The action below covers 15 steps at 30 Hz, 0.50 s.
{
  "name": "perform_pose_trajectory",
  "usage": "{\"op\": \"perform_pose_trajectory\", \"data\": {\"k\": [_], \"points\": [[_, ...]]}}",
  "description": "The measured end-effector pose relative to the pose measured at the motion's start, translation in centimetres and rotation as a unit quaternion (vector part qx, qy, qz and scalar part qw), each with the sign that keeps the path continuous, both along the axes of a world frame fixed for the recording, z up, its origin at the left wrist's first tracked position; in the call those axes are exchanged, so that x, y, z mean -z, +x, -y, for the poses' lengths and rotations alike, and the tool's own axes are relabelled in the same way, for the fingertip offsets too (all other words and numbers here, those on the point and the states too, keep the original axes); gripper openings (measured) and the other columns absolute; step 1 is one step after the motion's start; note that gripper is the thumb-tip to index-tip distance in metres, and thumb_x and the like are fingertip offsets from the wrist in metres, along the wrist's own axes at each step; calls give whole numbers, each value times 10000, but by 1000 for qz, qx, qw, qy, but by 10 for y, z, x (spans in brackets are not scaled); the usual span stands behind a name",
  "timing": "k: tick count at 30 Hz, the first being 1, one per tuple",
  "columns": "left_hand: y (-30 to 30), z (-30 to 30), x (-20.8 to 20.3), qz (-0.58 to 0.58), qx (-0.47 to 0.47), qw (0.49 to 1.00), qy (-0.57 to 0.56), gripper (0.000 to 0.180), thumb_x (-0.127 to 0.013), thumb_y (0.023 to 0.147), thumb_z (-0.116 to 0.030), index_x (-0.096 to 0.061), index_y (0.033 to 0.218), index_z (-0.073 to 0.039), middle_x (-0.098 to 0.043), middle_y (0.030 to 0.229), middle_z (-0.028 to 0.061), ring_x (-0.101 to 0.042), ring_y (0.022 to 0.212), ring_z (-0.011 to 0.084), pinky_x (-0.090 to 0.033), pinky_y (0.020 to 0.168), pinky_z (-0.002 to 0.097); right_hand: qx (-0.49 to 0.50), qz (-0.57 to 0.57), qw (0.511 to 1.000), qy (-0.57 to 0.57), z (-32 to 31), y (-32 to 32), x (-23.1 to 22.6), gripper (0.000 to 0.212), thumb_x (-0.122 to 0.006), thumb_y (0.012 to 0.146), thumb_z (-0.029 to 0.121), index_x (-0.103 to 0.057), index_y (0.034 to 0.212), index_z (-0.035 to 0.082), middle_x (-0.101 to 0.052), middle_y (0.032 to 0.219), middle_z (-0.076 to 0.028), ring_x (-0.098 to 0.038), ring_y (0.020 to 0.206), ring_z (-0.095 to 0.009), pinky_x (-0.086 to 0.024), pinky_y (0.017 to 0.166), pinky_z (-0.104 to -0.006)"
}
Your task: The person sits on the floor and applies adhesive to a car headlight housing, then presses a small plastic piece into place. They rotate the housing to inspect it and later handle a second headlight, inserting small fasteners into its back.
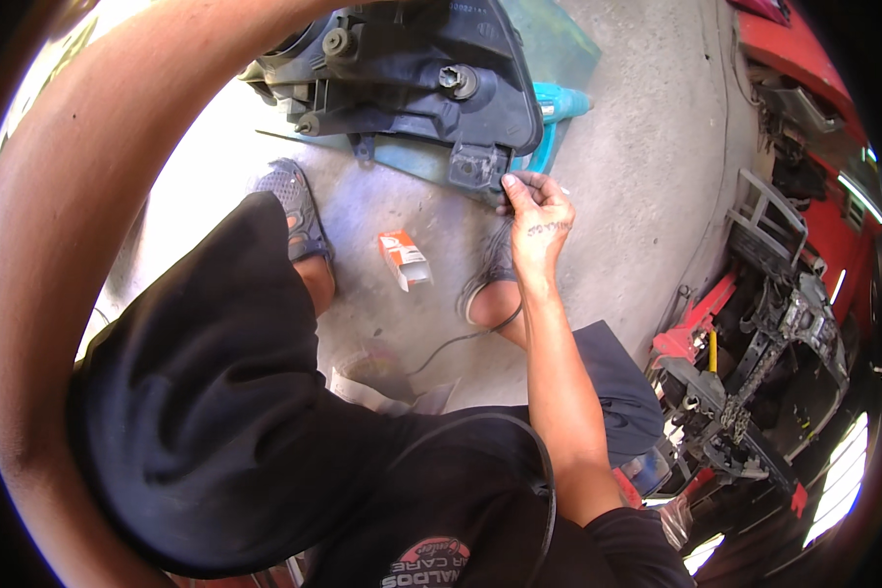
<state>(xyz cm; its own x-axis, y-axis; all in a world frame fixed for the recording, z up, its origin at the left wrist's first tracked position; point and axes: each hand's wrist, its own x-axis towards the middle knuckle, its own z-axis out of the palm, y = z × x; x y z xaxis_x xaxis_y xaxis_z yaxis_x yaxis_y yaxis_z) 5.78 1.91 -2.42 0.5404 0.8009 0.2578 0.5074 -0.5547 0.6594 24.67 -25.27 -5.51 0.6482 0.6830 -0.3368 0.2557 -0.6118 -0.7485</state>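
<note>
A black car headlight housing, its back side facing up, lies at the top of the view with round sockets and a mounting tab. My right hand is closed at the corner of that tab, thumb and fingers pinched on its edge. Whether something small is also between the fingertips, I cannot make out. My left arm arches up along the left side and leaves the picture above the housing, so my left hand is out of view. A teal power tool lies just beyond the housing's right edge.
A small orange and white box stands open on the concrete floor between my feet. A greenish sheet lies under the housing. A dark cable runs near my right foot. Car parts and a red vehicle are at right.
</note>
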Motion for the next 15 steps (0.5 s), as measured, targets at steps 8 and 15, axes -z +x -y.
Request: {"op": "perform_pose_trajectory", "data": {"k": [8, 15], "points": [[-8, -2, -12, -18, 12, 999, -34, 479, -727, 873, -149, -620, 1319, -11, -676, 1231, 267, -652, 1162, 422, -527, 994, 498, -6, 16, 1000, 10, 1, 6, 4, 220, -758, 928, 124, -737, 1056, -53, -735, 824, -86, -657, 700, -138, -521, 663, -275], [-30, -16, -16, -34, -3, 999, -41, 506, -734, 894, -187, -607, 1352, -13, -669, 1255, 253, -643, 1186, 398, -518, 1020, 482, -17, -22, 997, 71, -9, -10, 3, 178, -761, 935, 123, -736, 1029, -26, -724, 801, -60, -643, 691, -105, -495, 623, -259]]}}
